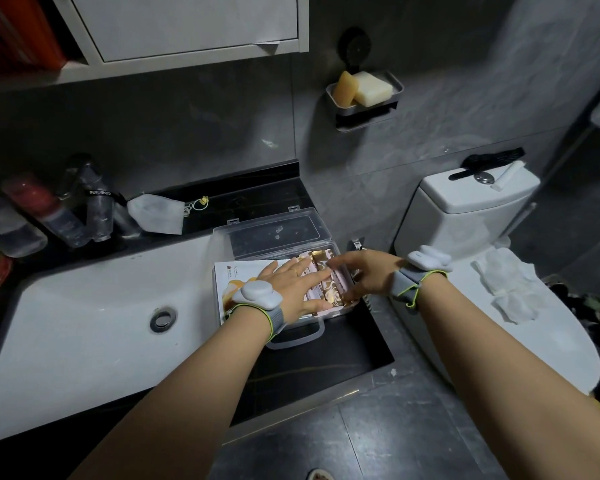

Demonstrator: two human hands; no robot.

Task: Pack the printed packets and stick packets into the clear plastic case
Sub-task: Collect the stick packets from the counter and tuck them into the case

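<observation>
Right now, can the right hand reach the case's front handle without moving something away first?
Probably yes. The right hand rests on the stick packets inside the clear case, and the handle lies just below, uncovered, though the left wrist is close beside it.

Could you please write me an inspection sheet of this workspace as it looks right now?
Surface: black counter beside a white sink.
Job's things: clear plastic case lies open on the counter, lid tipped back; printed packets on its left side, pink and gold stick packets on its right.
Clutter: bottles and a white pouch behind the sink.
Grippers: left hand lies flat on the packets; right hand rests its fingers on the stick packets. Neither grips anything.
Cables: nothing seen.
Surroundings: wall soap dish with two soap bars, toilet to the right, cabinet overhead.
</observation>
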